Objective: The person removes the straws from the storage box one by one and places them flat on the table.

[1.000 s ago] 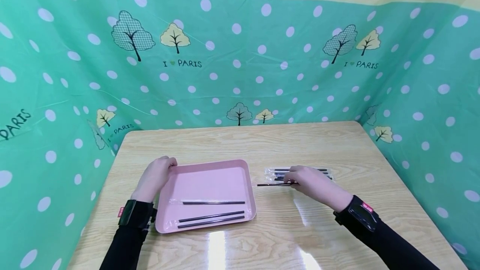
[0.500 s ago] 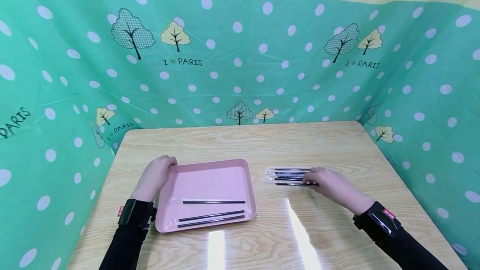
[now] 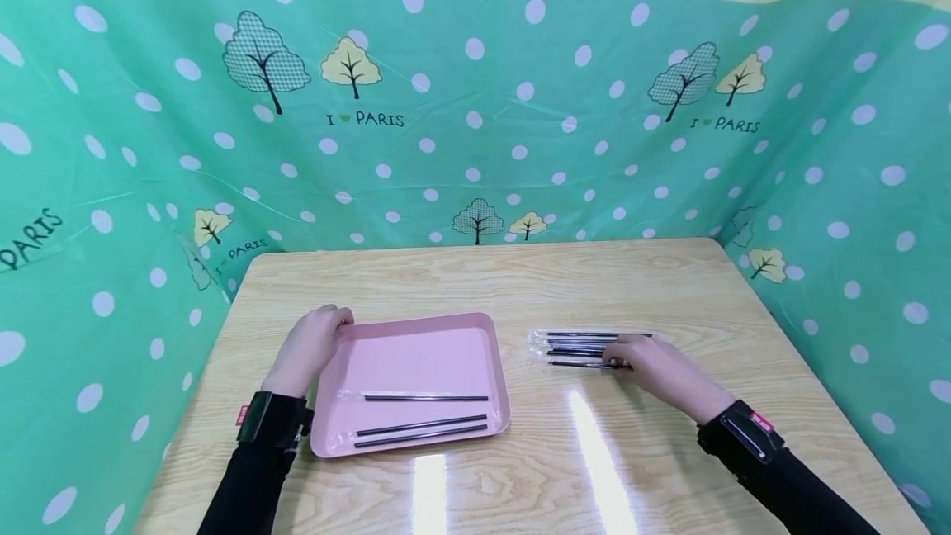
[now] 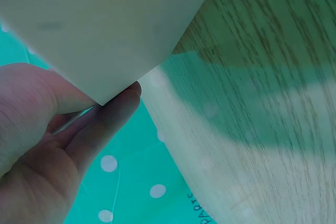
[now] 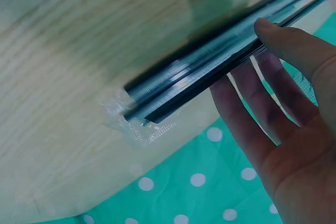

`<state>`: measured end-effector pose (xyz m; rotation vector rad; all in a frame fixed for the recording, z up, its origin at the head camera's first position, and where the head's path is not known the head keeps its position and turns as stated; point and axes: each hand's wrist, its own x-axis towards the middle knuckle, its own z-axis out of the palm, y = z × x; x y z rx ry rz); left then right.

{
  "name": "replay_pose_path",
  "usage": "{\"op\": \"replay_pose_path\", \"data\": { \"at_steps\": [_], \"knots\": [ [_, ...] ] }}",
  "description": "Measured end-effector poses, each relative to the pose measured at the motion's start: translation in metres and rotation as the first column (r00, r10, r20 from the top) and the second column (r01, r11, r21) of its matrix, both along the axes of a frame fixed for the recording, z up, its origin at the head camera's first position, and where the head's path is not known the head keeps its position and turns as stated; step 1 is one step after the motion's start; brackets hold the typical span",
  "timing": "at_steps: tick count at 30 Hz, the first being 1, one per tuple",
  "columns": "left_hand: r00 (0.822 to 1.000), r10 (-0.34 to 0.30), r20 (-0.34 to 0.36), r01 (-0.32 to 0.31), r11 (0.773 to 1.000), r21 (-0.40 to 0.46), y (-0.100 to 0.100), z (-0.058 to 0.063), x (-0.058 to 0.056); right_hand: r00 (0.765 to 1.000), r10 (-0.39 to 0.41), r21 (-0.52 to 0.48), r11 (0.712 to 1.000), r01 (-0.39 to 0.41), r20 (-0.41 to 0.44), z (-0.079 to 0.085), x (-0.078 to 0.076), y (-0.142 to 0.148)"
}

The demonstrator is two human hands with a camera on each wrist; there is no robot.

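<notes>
The pink tray (image 3: 416,353) lies on the left of the table, bearing several thin black straws (image 3: 426,397) in clear wrappers. My left hand (image 3: 308,349) grips its far left corner; the left wrist view shows thumb and fingers (image 4: 113,119) pinching that corner. On the right lies a row of similar wrapped black straws (image 3: 575,343). My right hand (image 3: 654,366) is over the row's right part and pinches the nearest straw (image 3: 579,365) by its right portion. In the right wrist view my thumb (image 5: 283,38) lies on that straw, with the fingers beneath.
The light wooden table (image 3: 475,279) bears all of these. Green polka-dot cloth (image 3: 475,106) hangs behind it and along both sides. Bright light reflections (image 3: 602,461) fall on the table's front part.
My right hand has moved right, bringing the pinched straw back from beside the tray to the row's near side, and then stayed there. My left hand keeps its grip on the tray.
</notes>
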<state>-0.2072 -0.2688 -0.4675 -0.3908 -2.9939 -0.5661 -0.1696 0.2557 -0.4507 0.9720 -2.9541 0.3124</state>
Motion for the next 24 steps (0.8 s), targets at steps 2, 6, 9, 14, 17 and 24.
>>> {"op": "replay_pose_path", "data": {
  "at_steps": [2,6,9,14,17,24],
  "knots": [
    [1.000,-0.001,-0.005,0.001,1.000,0.001,0.001,0.000,0.000,1.000,-0.003,0.008,1.000,0.004,-0.018,-0.002,0.000,0.001],
    [1.000,-0.006,-0.014,0.006,1.000,0.006,0.001,-0.002,0.000,0.999,-0.012,0.026,1.000,0.013,-0.039,-0.007,0.000,0.003],
    [1.000,-0.012,-0.019,0.012,1.000,0.007,0.001,-0.003,0.000,0.999,-0.021,0.039,0.999,0.022,-0.029,-0.010,0.000,0.004],
    [1.000,-0.016,-0.020,0.016,1.000,0.004,0.001,-0.002,0.000,0.999,-0.038,0.042,0.998,0.039,-0.021,-0.012,0.000,0.004],
    [1.000,-0.011,-0.013,0.011,1.000,0.000,0.000,-0.002,0.000,0.999,-0.044,0.038,0.998,0.045,-0.027,-0.013,0.001,0.005],
    [1.000,-0.008,-0.014,0.008,1.000,-0.005,-0.001,-0.002,0.001,0.998,-0.057,0.027,0.998,0.058,-0.029,-0.013,0.002,0.004]
  ]
}}
